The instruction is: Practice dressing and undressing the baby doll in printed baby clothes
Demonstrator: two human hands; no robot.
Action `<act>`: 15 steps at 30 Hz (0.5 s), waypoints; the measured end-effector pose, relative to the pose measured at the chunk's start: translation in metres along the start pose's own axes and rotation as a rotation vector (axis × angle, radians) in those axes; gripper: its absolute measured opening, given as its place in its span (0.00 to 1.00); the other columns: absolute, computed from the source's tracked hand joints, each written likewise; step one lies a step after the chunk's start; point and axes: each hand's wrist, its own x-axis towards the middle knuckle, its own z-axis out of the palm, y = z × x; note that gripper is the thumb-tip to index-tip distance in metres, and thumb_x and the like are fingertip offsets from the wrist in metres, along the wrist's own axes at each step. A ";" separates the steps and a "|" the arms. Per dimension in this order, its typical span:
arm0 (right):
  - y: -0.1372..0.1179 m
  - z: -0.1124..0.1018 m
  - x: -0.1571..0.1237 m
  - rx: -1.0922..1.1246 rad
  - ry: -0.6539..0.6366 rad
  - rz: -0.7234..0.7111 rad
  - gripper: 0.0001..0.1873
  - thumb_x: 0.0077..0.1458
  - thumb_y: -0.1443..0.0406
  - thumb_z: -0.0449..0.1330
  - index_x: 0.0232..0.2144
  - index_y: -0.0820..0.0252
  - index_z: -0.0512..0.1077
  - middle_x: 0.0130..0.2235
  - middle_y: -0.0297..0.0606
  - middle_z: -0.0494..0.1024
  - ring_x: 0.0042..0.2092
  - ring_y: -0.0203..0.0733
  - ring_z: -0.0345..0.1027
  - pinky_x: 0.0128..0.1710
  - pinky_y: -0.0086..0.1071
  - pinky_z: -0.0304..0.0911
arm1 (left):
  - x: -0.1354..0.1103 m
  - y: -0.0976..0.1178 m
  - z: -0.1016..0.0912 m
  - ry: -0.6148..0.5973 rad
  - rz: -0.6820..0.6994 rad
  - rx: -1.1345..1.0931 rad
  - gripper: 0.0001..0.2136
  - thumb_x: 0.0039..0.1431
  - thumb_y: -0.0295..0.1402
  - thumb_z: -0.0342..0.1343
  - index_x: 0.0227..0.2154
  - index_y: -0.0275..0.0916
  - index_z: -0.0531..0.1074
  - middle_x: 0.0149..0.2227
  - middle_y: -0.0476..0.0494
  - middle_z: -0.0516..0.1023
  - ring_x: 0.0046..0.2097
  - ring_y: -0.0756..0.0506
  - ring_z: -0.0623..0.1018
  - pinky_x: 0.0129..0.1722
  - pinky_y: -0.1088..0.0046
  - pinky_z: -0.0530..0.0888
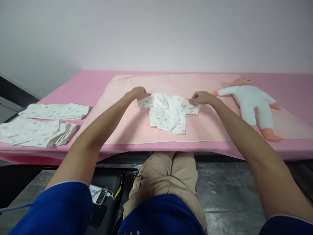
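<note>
A small white baby shirt (160, 114) with a tiny print lies spread on a pale peach blanket (127, 130), its front partly parted. My left hand (140, 93) pinches the top of the sleeve on the left side. At the opposite sleeve, my right hand (201, 97) is closed on the fabric with thumb and fingertips. To the right of the shirt rests a baby doll (253, 99) in a white suit, limbs spread, close to my right forearm.
Folded printed cloths, one greenish (55, 111) and one pinkish (31, 130), lie at the left on the pink-covered table (90, 80). A pale wall (171, 36) stands behind. Below left, a black chair (112, 182) holds a phone (97, 215) and a small device.
</note>
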 end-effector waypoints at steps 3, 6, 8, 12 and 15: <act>0.028 0.024 0.008 0.024 -0.103 0.076 0.16 0.63 0.53 0.69 0.43 0.58 0.79 0.52 0.45 0.85 0.51 0.50 0.77 0.50 0.38 0.67 | 0.019 -0.022 0.032 -0.106 -0.074 -0.050 0.31 0.54 0.60 0.61 0.49 0.40 0.85 0.52 0.31 0.87 0.59 0.27 0.82 0.55 0.60 0.77; 0.049 0.035 -0.004 0.148 -0.084 0.093 0.21 0.63 0.50 0.70 0.50 0.59 0.78 0.53 0.47 0.83 0.48 0.47 0.75 0.49 0.38 0.66 | 0.019 -0.049 0.043 -0.105 -0.053 -0.172 0.32 0.46 0.61 0.66 0.47 0.41 0.84 0.54 0.31 0.86 0.57 0.28 0.83 0.55 0.58 0.78; 0.056 0.034 -0.008 0.223 -0.083 0.098 0.26 0.62 0.48 0.72 0.51 0.60 0.77 0.50 0.47 0.83 0.46 0.47 0.74 0.48 0.38 0.67 | 0.018 -0.062 0.038 -0.127 -0.062 -0.242 0.31 0.42 0.59 0.70 0.43 0.42 0.84 0.53 0.31 0.86 0.56 0.28 0.83 0.52 0.59 0.79; 0.057 0.019 0.007 0.396 -0.003 0.071 0.25 0.59 0.48 0.75 0.49 0.58 0.77 0.51 0.45 0.82 0.48 0.47 0.74 0.51 0.39 0.69 | 0.016 -0.070 0.019 -0.231 -0.028 -0.564 0.26 0.45 0.52 0.74 0.44 0.43 0.82 0.47 0.36 0.86 0.53 0.34 0.84 0.50 0.63 0.80; 0.057 0.003 0.034 0.449 0.068 0.093 0.22 0.57 0.55 0.77 0.47 0.58 0.77 0.50 0.45 0.80 0.46 0.45 0.73 0.50 0.40 0.70 | 0.025 -0.069 0.014 -0.223 -0.036 -0.715 0.24 0.46 0.48 0.75 0.43 0.43 0.79 0.45 0.38 0.86 0.50 0.36 0.85 0.50 0.62 0.80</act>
